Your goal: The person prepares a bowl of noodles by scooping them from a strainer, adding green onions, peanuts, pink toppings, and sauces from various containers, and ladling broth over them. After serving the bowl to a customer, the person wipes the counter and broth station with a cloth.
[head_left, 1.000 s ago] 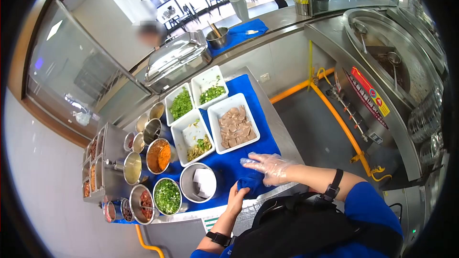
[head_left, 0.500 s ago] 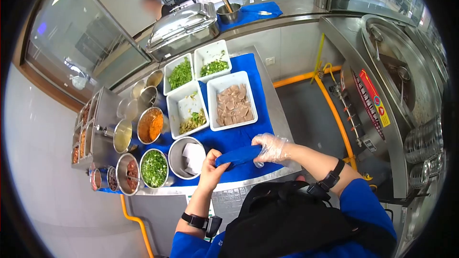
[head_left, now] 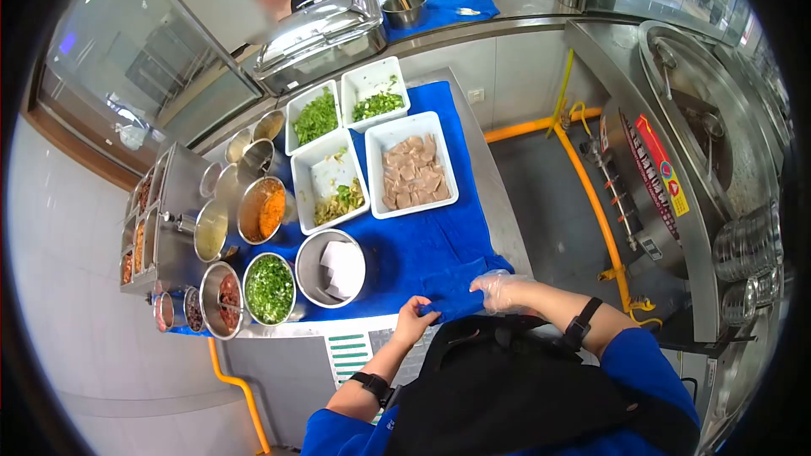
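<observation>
A small blue cloth [head_left: 456, 289] lies at the front edge of the table, spread between my two hands. My left hand [head_left: 414, 322] is bare and pinches its near left corner. My right hand [head_left: 500, 290], in a clear plastic glove, grips the cloth's right side, with the fingertips partly hidden by the glove. Underneath is a larger blue cloth [head_left: 397, 257] of the same colour that covers the table, so their borders are hard to tell apart. To the left of my hands stands a steel pot [head_left: 306, 277] holding white paper-like pieces [head_left: 342, 268].
White tubs hold sliced meat [head_left: 414, 173], chopped greens [head_left: 317, 118] and vegetable scraps [head_left: 340, 203]. Steel pots of chopped scallions [head_left: 270, 289], orange shreds [head_left: 270, 209] and minced meat [head_left: 228, 300] line the left. A large wok [head_left: 726, 135] stands right. Beyond the counter is a person [head_left: 274, 4].
The small blue cloth, held folded in the air before, has come down and toward me onto the table edge. Both hands moved down and right with it.
</observation>
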{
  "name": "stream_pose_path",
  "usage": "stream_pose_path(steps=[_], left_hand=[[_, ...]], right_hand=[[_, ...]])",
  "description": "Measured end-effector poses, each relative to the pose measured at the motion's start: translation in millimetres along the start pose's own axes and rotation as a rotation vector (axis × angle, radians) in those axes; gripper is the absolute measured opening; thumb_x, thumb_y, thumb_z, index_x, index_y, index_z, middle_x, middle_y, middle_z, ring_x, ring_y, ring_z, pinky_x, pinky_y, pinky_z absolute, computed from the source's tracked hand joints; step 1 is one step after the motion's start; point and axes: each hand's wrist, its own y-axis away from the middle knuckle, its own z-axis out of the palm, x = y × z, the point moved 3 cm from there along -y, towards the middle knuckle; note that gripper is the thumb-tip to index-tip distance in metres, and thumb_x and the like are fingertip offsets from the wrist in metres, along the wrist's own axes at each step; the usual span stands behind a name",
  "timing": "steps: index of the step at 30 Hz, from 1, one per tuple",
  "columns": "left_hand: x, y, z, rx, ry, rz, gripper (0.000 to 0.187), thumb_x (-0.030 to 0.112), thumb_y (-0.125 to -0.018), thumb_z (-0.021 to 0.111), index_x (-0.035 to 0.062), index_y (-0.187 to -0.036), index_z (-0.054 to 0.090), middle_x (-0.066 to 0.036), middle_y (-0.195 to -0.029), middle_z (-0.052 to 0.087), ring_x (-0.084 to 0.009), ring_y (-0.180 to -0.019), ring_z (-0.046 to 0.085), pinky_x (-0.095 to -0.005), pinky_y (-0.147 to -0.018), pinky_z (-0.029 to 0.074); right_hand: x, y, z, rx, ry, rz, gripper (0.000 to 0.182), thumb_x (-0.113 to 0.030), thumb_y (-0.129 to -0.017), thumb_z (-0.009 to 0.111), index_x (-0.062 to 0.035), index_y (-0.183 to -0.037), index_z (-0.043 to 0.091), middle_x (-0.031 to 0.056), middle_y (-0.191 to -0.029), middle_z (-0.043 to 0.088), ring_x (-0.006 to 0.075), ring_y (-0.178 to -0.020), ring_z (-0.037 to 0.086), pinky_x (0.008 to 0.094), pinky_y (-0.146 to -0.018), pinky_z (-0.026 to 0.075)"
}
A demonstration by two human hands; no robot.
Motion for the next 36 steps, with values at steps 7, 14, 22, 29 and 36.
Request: stream_pose_path(steps=[7,14,22,29,36], left_hand=[[25,-21,-27,0.305,-0.022,0.168,0.042,0.008,-0.074,0.073,0.0047,-0.112,0.053,-0.009,-0.106,0.057,-0.0177,-0.094,0.056,-0.0287,-0.080,0.048],[11,-11,-17,0.228,-0.383,0.200,0.043,0.011,-0.073,0.073,0.0084,-0.113,0.058,-0.008,-0.109,0.058,-0.0201,-0.101,0.055,-0.0309,-0.083,0.046],[5,-23,-10,0.293,-0.669,0.185,0.072,0.030,-0.064,0.078,0.0043,-0.124,0.049,-0.018,-0.118,0.051,-0.0291,-0.102,0.055,-0.0363,-0.085,0.047],[4,-34,-13,0.193,-0.842,-0.017,0.046,0.034,-0.068,0.075,0.0022,-0.097,0.061,-0.013,-0.081,0.065,-0.0262,-0.075,0.062,-0.0359,-0.070,0.048],[15,-31,-9,0.237,0.013,-0.007,0.021,0.019,-0.076,0.063,0.0037,-0.090,0.058,-0.001,-0.071,0.056,-0.0116,-0.062,0.049,-0.0284,-0.055,0.040]], right_hand=[[11,-8,-37,0.425,-0.320,-0.013,0.037,-0.015,-0.073,0.064,-0.0117,-0.110,0.060,0.0113,-0.109,0.062,0.0273,-0.102,0.059,0.0367,-0.089,0.046],[63,44,-20,0.428,-0.226,0.294,0.032,-0.027,-0.077,0.063,-0.0155,-0.107,0.061,0.0119,-0.106,0.062,0.0285,-0.102,0.058,0.0371,-0.086,0.046],[95,129,-2,0.526,-0.447,0.563,0.024,-0.027,-0.079,0.064,-0.0096,-0.096,0.064,0.0087,-0.096,0.065,0.0217,-0.089,0.062,0.0335,-0.079,0.048],[150,186,47,0.674,-0.441,0.789,0.023,-0.026,-0.073,0.066,-0.0102,-0.089,0.065,0.0104,-0.092,0.066,0.0256,-0.089,0.062,0.0354,-0.081,0.047],[153,212,57,0.738,-0.646,0.881,0.012,-0.021,-0.077,0.066,-0.0097,-0.081,0.065,0.0016,-0.073,0.062,0.0138,-0.068,0.057,0.0290,-0.065,0.046]])
